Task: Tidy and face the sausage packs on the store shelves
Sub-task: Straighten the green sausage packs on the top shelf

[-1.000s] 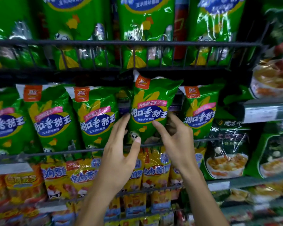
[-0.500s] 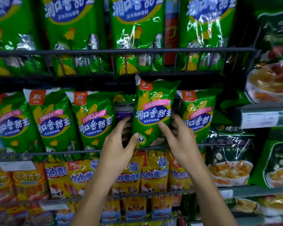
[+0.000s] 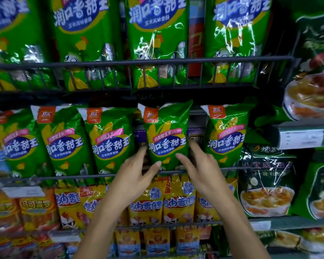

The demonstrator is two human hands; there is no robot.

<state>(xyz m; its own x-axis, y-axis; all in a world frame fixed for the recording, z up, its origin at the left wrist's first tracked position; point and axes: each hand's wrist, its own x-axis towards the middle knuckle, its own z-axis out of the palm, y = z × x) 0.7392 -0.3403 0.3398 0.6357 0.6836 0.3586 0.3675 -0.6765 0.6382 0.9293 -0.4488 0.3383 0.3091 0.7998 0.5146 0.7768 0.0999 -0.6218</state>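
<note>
Head view, store shelving w/ wire front rails. Centre: green sausage pack [image 3: 166, 135] stands upright on the middle shelf, behind the wire rail [image 3: 68, 177], label facing out; its top sits a bit higher than the neighbours. Left hand [image 3: 133, 176] touches the pack's lower left edge: thumb on the front face, fingers reaching round behind the side, so its grip is a loose pinch on the pack. Right hand [image 3: 200, 167] mirrors this at the lower right edge: thumb on the front, fingers behind, grip likewise on the pack. Gaps show on both sides of the held pack, w/ dark purple goods [image 3: 138, 139] visible behind. Same-type green packs stand to the left [image 3: 109, 143] and right [image 3: 225, 139] in the row. Upper shelf: larger green packs [image 3: 157, 40] behind a rail. Lower shelf: yellow sausage packs [image 3: 178, 200], partly hidden by both forearms. Far right: dark green soup-picture packs [image 3: 267, 184] on separate shelving.
</note>
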